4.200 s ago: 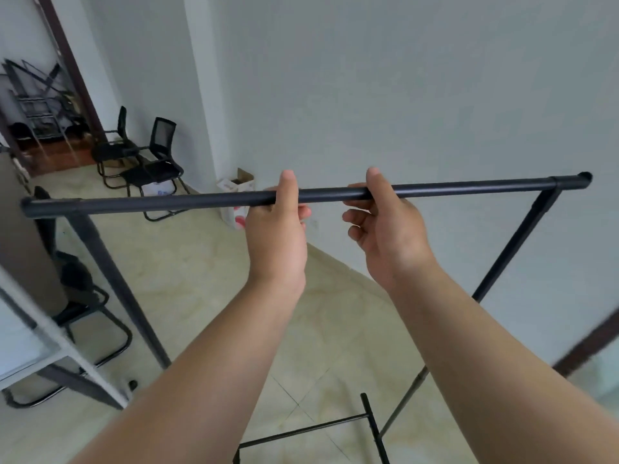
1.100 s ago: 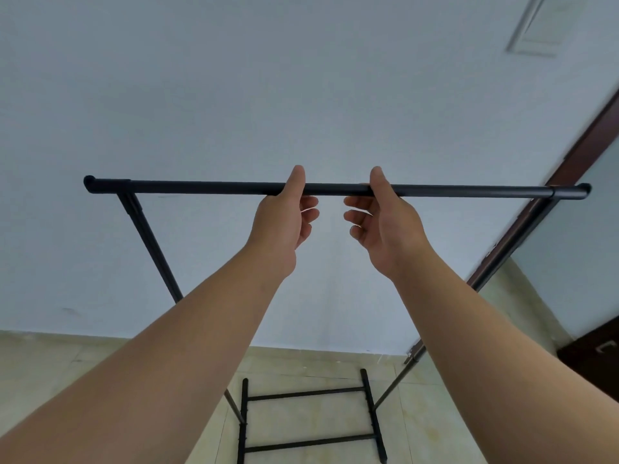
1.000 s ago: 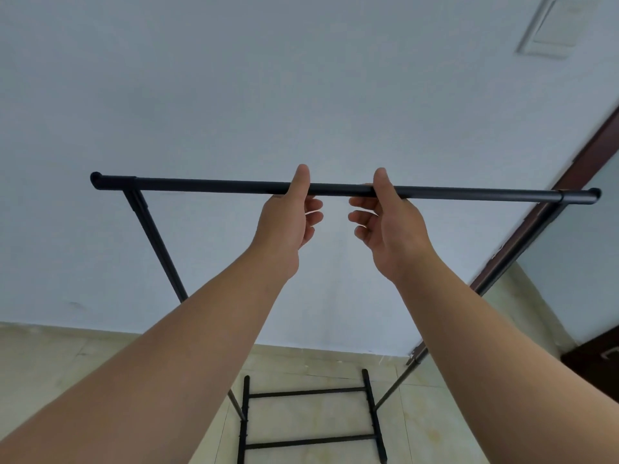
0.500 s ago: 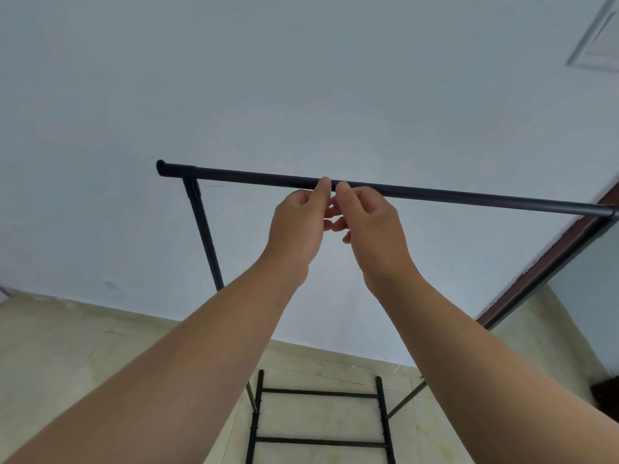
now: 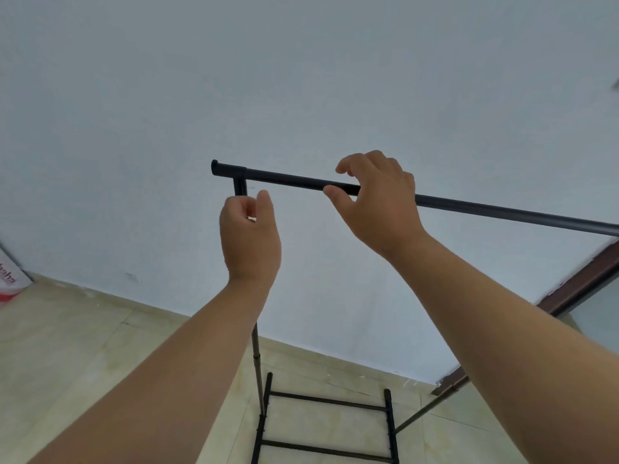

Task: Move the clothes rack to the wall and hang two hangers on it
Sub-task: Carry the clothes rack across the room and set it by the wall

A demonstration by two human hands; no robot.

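The black clothes rack stands close to the pale wall (image 5: pixel 301 78), its top bar (image 5: pixel 288 179) sloping down to the right across the view. Its base frame (image 5: pixel 328 401) rests on the tiled floor near the skirting line. My right hand (image 5: pixel 382 209) hovers at the bar with thumb under it and fingers above, spread apart and not clamped. My left hand (image 5: pixel 249 239) is off the bar, loosely curled and holding nothing, in front of the left upright (image 5: pixel 240 187). No hangers are in view.
A dark brown door frame (image 5: pixel 586 279) runs along the right edge beside the rack's right end. A red and white box (image 5: pixel 10 279) leans at the far left by the wall. Beige floor tiles (image 5: pixel 83 346) spread out to the left.
Both hands have come off the bar: the left dropped below it, the right spread its fingers. The view has swung left, so the rack now sits to the right.
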